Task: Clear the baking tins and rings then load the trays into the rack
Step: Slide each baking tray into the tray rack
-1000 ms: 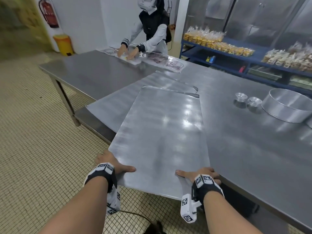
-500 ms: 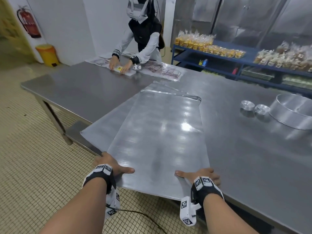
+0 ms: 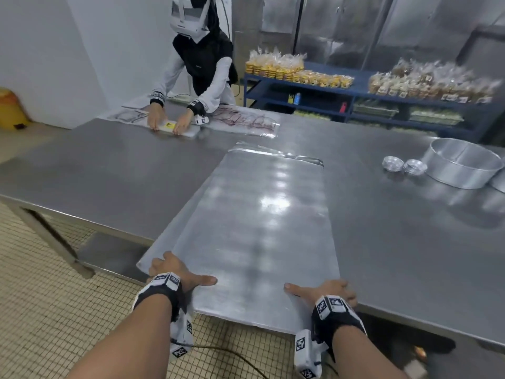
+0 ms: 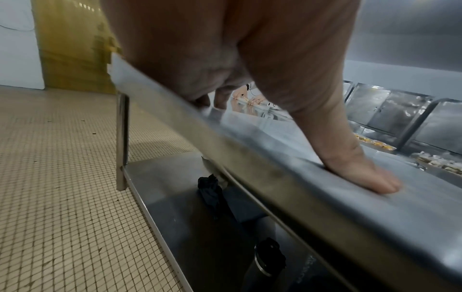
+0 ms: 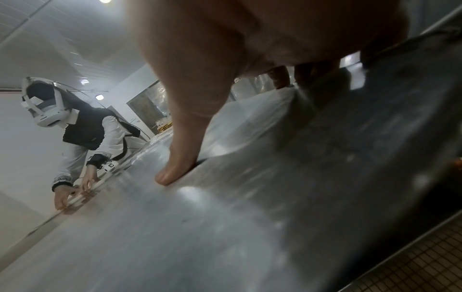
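Observation:
A flat metal tray lies lengthwise on the steel table, its near end hanging over the table's front edge. A second tray shows beneath it, offset to the left. My left hand grips the near left corner, thumb flat on top. At the near right corner my right hand grips too, its thumb pressed on the tray and the fingers curled at the edge. Two small tins and a large round ring stand at the right.
Another person works on plastic bags at the table's far side. A blue shelf with bagged baked goods stands behind. Under the table a lower shelf holds a dark bottle. Tiled floor lies to the left.
Both hands keep the same hold on the near end. The lower tray sticks out less on the left than before. My view has risen and turned.

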`<state>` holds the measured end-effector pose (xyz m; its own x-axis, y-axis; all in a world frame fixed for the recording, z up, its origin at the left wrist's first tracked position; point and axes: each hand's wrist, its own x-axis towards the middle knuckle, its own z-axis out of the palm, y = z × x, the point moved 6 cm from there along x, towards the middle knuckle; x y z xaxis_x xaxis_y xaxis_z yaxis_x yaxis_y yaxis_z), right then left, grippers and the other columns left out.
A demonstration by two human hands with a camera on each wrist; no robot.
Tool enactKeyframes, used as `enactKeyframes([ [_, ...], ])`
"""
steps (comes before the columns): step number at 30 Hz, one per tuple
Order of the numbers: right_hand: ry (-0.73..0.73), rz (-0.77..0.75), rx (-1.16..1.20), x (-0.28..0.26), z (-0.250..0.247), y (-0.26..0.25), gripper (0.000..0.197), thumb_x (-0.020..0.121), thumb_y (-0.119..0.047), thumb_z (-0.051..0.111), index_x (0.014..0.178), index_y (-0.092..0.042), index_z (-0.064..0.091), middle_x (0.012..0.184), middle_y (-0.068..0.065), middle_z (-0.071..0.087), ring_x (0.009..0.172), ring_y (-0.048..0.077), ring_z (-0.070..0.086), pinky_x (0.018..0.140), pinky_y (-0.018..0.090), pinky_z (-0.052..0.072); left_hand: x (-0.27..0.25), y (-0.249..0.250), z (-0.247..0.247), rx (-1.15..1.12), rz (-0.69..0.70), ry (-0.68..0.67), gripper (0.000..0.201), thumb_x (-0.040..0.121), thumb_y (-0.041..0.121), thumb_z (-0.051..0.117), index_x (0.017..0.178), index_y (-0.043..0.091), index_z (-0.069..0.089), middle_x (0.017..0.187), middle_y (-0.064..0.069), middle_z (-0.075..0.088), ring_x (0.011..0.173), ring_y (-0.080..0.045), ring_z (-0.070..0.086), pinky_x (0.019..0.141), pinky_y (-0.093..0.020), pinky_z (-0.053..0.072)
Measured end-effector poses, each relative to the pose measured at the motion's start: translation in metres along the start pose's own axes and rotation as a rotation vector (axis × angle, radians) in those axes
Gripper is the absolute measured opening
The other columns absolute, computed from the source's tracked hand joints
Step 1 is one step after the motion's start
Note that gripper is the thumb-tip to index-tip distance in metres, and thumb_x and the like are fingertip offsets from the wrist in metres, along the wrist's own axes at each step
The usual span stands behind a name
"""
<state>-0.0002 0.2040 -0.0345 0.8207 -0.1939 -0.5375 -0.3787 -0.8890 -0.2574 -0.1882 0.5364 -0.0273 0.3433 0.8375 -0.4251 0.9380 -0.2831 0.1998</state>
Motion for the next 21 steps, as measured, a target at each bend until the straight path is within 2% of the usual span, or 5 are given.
enactKeyframes([
  [5, 0.054, 0.066, 0.063, -0.028, 0.029, -0.031, 0.151, 0.024, -0.077, 0.084, 0.141, -0.002, 0.024, 0.143, 0.023, 0.033, 0.136, 0.04, 0.031, 0.107, 0.051, 0.037, 0.057, -0.016, -0.024, -0.018, 0.06, -0.035, 0.16, 0.017, 0.084, 0.08, 0.148, 0.008, 0.03, 0.149, -0.02, 0.037, 0.137, -0.038, 0.039, 0.11, -0.05, 0.042],
  [8, 0.084, 0.102, 0.096, -0.041, 0.042, -0.044, 0.142, 0.026, -0.074, 0.087, 0.134, -0.002, 0.029, 0.14, 0.023, 0.036, 0.132, 0.04, 0.034, 0.105, 0.049, 0.039, 0.083, -0.02, -0.03, 0.011, 0.102, -0.064, 0.157, 0.01, 0.087, 0.076, 0.141, 0.008, 0.04, 0.14, -0.017, 0.048, 0.13, -0.037, 0.045, 0.103, -0.048, 0.047],
  [11, 0.1, 0.139, 0.097, -0.051, 0.054, -0.053, 0.14, 0.027, -0.076, 0.085, 0.133, -0.003, 0.029, 0.139, 0.022, 0.035, 0.131, 0.039, 0.035, 0.103, 0.047, 0.04, 0.105, -0.024, -0.033, 0.012, 0.132, -0.069, 0.163, -0.001, 0.09, 0.068, 0.138, 0.008, 0.043, 0.136, -0.013, 0.054, 0.127, -0.035, 0.049, 0.101, -0.047, 0.049],
  [16, 0.135, 0.184, 0.105, -0.057, 0.066, -0.058, 0.148, 0.021, -0.079, 0.083, 0.136, -0.002, 0.03, 0.135, 0.021, 0.039, 0.128, 0.038, 0.04, 0.103, 0.047, 0.044, 0.123, -0.026, -0.035, -0.021, 0.171, -0.058, 0.152, 0.012, 0.081, 0.081, 0.137, 0.007, 0.039, 0.137, -0.016, 0.049, 0.131, -0.037, 0.043, 0.106, -0.049, 0.044],
  [21, 0.146, 0.23, 0.093, -0.052, 0.077, -0.053, 0.158, 0.013, -0.084, 0.078, 0.138, -0.001, 0.027, 0.134, 0.021, 0.041, 0.127, 0.039, 0.043, 0.101, 0.047, 0.046, 0.13, -0.029, -0.029, 0.009, 0.174, -0.061, 0.153, 0.015, 0.084, 0.08, 0.139, 0.006, 0.035, 0.14, -0.019, 0.04, 0.133, -0.039, 0.036, 0.108, -0.049, 0.038],
])
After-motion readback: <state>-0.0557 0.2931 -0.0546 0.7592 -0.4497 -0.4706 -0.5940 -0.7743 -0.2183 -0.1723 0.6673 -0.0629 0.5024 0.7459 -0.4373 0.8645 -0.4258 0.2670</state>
